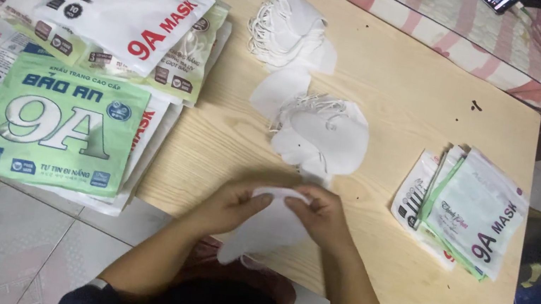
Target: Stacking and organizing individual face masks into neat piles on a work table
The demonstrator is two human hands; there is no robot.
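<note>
Item: white folded fabric face mask [263, 233], held over the near edge of the pale wooden table [407, 101]. Left hand [232, 205] and right hand [321, 217] both pinch its top rim, thumbs meeting, so the body hangs free below. Forearms converge from below, wrists bent inward.

Adjacent: loose white masks with ear loops [317, 127] lie just beyond the hands, within reach; a second heap [289, 30] further back. Green-and-white flat pouches [54, 120] stacked left; smaller pouch stack [469, 210] right.
</note>
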